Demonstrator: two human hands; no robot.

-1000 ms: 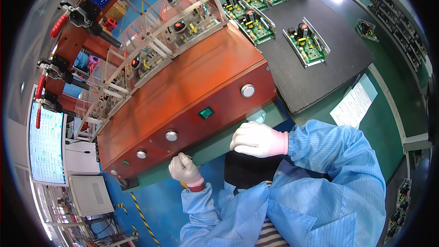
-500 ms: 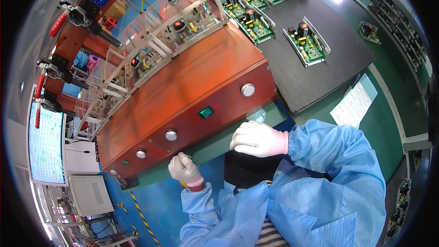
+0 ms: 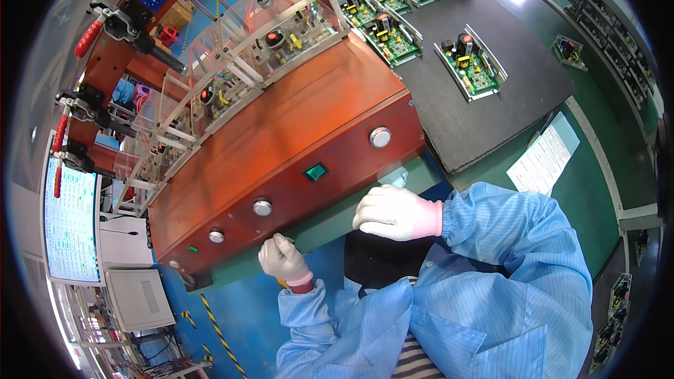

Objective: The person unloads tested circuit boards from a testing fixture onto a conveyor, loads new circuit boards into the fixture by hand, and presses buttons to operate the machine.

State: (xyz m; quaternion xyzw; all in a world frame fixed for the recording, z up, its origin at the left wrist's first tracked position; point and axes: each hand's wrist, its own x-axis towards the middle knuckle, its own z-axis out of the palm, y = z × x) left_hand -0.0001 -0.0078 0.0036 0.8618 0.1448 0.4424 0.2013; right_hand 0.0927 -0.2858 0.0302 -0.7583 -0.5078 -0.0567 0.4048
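Note:
Both my hands wear white gloves with pink cuffs. My left hand [image 3: 283,258] is curled into a fist at the bench's front edge, below the silver round buttons of a red-brown machine [image 3: 281,123]. Further right, my right hand [image 3: 393,213] rests by the same edge, its fingers bent and held together, with nothing visible in them. Its palm side is hidden. Neither hand touches the machine's front panel, which carries a round silver button [image 3: 380,137] and a green switch [image 3: 316,172]. On top, clear-walled fixtures [image 3: 217,95] hold circuit boards.
Red-handled toggle clamps [image 3: 90,36] stand at the left. A green circuit board in a metal bracket [image 3: 472,67] lies on a black mat [image 3: 484,130], with several more behind. A paper sheet [image 3: 542,158] lies right of the mat. A monitor [image 3: 72,217] stands far left.

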